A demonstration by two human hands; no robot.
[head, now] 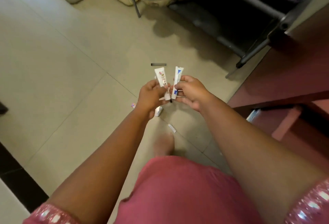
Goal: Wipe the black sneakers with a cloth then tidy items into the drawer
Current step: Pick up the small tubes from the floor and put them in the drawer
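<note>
Tubes, two: white tube (161, 77) pinched in your left hand (151, 95), blue-and-white tube (176, 82) gripped in your right hand (191, 92), both upright. Beige tiled floor (62, 63) beneath; shoe rack (249, 27) beyond your right hand; small box (158, 112) under your left wrist.

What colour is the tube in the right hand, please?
The tube is white with blue markings, seen in the head view, the only one.
</note>
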